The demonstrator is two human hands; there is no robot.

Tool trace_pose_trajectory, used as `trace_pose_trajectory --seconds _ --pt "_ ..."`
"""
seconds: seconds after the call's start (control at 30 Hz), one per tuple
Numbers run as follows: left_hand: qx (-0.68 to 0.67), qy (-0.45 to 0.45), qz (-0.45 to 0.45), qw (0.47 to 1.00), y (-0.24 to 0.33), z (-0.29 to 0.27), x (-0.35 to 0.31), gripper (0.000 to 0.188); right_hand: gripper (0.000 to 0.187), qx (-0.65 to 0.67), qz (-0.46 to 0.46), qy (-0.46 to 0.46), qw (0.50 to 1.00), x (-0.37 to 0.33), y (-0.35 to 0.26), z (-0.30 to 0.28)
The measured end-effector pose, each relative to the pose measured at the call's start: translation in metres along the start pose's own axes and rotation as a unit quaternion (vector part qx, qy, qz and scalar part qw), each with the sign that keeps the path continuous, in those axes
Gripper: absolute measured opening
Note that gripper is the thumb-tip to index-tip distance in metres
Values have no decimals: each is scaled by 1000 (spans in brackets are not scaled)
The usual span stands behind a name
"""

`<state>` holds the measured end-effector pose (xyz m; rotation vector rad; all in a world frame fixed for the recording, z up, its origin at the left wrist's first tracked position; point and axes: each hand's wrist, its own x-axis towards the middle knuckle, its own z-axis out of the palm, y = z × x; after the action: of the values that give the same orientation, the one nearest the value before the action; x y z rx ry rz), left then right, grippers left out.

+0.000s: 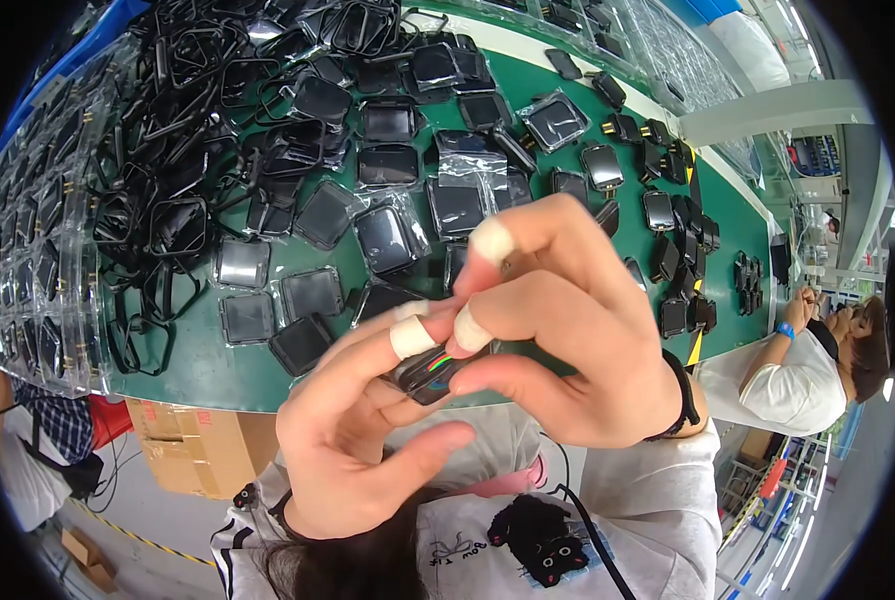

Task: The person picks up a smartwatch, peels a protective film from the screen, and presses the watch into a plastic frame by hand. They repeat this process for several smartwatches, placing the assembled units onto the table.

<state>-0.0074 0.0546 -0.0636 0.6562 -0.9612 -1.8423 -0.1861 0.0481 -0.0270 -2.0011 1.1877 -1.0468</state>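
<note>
A small black watch-like device (426, 374), rounded at the corners and with coloured arcs on its face, is held between my two hands just past the table's near edge. My left hand (353, 425) curls its fingers round the device from the left, with the thumb standing off it. From the right, my right hand (593, 345) closes in, thumb and fingertips pinching at the device's upper edge. Pale tape wraps several fingertips. Fingers cover much of the device. Close beyond the hands lie black square cases in clear film, among them a glossy one (386, 240).
Loose black frames and straps (178, 220) heap up at the left, beside clear plastic trays (38, 250). Black units (680, 250) stand in groups at the right of the green table (183, 385). A cardboard box (193, 450) is below; another person (803, 385) sits at the right.
</note>
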Motion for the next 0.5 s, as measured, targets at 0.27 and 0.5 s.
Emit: trace_pose_trajectory --seconds 0.27,0.5 --pt "180 39 173 968 -16 -10 -1 33 30 110 30 20 993 -13 -2 8" --pt "222 30 251 942 -17 -10 3 24 31 99 -52 75 991 -21 4 16"
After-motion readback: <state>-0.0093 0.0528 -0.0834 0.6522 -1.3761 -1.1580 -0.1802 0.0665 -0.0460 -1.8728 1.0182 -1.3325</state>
